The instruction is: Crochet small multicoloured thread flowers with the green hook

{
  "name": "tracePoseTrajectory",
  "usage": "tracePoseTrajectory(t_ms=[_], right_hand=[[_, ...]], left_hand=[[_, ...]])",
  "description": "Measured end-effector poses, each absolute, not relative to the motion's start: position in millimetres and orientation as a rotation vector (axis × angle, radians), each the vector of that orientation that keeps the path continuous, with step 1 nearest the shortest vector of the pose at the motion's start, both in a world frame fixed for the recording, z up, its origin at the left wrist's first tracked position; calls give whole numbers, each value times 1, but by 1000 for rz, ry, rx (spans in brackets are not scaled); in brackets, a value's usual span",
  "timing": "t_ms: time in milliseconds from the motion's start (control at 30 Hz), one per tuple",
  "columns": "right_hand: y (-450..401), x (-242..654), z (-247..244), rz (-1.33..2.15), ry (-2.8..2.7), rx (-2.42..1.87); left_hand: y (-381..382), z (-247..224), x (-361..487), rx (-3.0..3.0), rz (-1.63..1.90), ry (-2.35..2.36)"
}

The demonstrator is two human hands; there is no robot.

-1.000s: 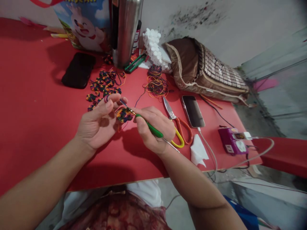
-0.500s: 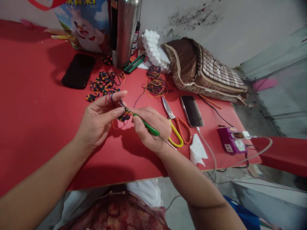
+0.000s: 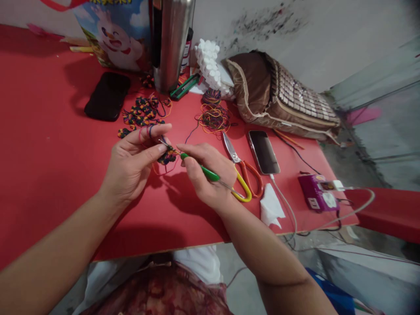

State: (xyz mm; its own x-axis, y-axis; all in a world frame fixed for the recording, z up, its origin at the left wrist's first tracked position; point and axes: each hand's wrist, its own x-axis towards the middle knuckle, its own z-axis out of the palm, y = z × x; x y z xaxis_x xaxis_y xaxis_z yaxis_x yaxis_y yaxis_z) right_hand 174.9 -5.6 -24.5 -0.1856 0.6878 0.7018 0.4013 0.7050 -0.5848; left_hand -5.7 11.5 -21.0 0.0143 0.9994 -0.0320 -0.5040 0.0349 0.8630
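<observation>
Between thumb and fingers, my left hand pinches a small multicoloured crochet piece, with yarn looped around its raised index finger. My right hand grips the green handle of a crochet hook, whose thin tip reaches into the piece by my left thumb. From the work, a dark strand runs back to a loose tangle of multicoloured yarn. Finished-looking crochet pieces in the same colours lie behind my left hand. Scissors with one yellow and one orange handle lie just right of my right hand.
On the red table are a black phone-shaped case, a steel flask, a green cutter, a brown cushion, a phone on a cable, a crumpled tissue and a purple power adapter.
My left hand has shifted slightly left with the crochet piece, more of which now shows. The hook has tilted a little in my right hand, and its rear end sits higher.
</observation>
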Motion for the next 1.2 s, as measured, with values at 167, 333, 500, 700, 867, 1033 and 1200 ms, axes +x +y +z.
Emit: tracePoseTrajectory(t_ms=[167, 333, 500, 700, 867, 1033, 1200], right_hand=[[-1, 173, -28, 645, -1580, -867], [4, 171, -36, 1016, -1347, -885], [7, 170, -37, 1155, -1270, -800], [9, 168, -38, 1218, -1255, -802], [7, 169, -40, 1221, -1275, -796], [8, 169, -40, 1203, -1248, -807], [12, 169, -38, 1389, -1113, -700]], left_hand=[[11, -20, -2, 808, 1402, 786], [10, -20, -2, 848, 1404, 787], [9, -21, -4, 838, 1418, 817], [10, -25, 1, 777, 1460, 791], [10, -22, 1, 714, 1464, 825], [11, -19, -3, 687, 1417, 812], [15, -26, -9, 580, 1352, 776]])
